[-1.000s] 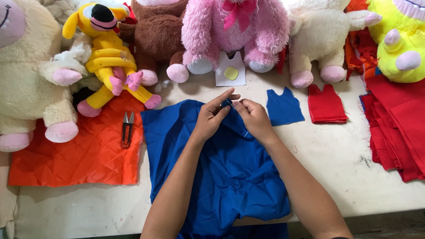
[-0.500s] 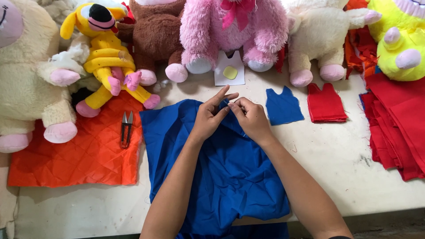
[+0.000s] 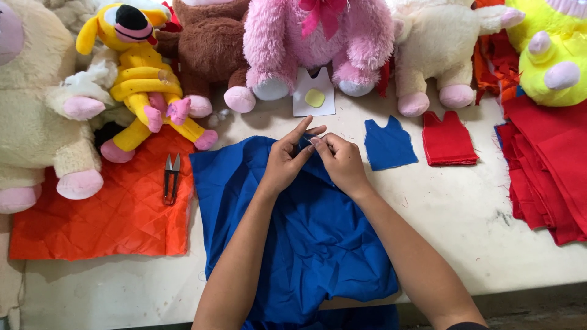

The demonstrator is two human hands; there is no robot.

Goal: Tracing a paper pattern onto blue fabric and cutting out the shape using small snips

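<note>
Table (image 3: pixel 465 208): hands seemingly pinch blue cloth (image 3: pixel 306 232).

Left hand (image 3: pixel 286 160) thumb lifted higher, both hands edged slightly up blue cloth (image 3: pixel 306 238)

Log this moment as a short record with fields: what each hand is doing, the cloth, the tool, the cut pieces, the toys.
left hand: left hand pinches the top edge of the blue cloth
right hand: right hand grips the same edge, close beside the left
surface: white table
tool: thread snips lying on the orange quilted fabric
cut pieces: blue vest piece, red vest pieces, white vest pattern
stack: red fabric pile at the right edge
toys: pink plush, yellow plush dog, brown plush
</note>
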